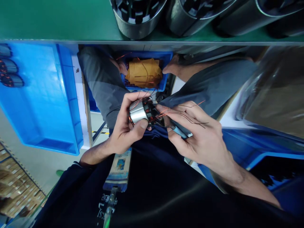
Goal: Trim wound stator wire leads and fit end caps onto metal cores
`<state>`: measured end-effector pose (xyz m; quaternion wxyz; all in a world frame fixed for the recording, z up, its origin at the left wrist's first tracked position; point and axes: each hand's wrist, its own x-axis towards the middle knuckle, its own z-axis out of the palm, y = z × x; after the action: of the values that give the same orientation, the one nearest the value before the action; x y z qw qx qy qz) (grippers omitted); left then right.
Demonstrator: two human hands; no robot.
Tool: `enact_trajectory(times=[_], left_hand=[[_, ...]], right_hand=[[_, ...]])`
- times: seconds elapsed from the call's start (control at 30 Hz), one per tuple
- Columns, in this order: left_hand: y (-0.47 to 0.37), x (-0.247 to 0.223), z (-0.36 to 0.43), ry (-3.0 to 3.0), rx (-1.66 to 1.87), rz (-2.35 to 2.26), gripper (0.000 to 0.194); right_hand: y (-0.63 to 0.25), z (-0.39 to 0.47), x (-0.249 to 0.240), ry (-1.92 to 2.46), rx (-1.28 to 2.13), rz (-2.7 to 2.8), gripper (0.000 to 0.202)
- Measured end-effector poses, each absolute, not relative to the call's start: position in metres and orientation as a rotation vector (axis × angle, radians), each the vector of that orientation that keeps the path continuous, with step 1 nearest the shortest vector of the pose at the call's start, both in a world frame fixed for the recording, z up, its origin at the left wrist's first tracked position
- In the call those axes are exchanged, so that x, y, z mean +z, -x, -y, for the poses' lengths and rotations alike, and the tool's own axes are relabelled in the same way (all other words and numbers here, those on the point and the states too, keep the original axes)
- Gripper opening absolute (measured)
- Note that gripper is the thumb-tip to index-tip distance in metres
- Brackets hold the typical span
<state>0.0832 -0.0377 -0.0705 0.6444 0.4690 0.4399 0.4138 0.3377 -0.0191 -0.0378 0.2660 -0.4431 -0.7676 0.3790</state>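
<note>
My left hand point(130, 123) is wrapped round a motor stator point(138, 112), a short silver cylinder with black slot insulation and copper windings. The thumb presses on its metal side, and its wound end faces my right hand point(197, 129). Closed fingers of that hand hold a blue-handled tool point(178, 130) low in the palm; its working end is mostly hidden, so its exact kind is unclear. Loose copper wires point(181, 114) run from the stator's end across the right fingers. Thumb and fingertips of the right hand are close beside the windings.
Large metal cylinders point(139, 30) stand on the green bench point(59, 22) above. A blue tray point(47, 104) with several stators point(11, 80) is at left. Between the feet sits a blue bin point(167, 58) with brown paper point(143, 71). Another blue bin point(263, 156) is at right.
</note>
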Motion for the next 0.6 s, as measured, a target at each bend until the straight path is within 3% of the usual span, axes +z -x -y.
enact_trajectory(times=[0.1, 0.3, 0.47, 0.6], left_hand=[[-0.084, -0.069, 0.038, -1.1, 0.943, -1.012, 0.055], [-0.084, -0.066, 0.04, -1.082, 0.915, -0.981, 0.053], [-0.092, -0.072, 0.04, -0.982, 0.996, -0.964, 0.055], [-0.101, -0.064, 0.034, -0.812, 1.057, -0.99, 0.031]], right_hand=[[-0.335, 0.018, -0.034, 1.174, 0.998, 2.057, 0.084], [-0.338, 0.016, -0.032, 1.146, 1.02, 2.065, 0.061], [-0.336, 0.016, -0.034, 1.25, 1.146, 1.939, 0.06], [-0.337, 0.018, -0.04, 1.304, 0.968, 2.013, 0.072]])
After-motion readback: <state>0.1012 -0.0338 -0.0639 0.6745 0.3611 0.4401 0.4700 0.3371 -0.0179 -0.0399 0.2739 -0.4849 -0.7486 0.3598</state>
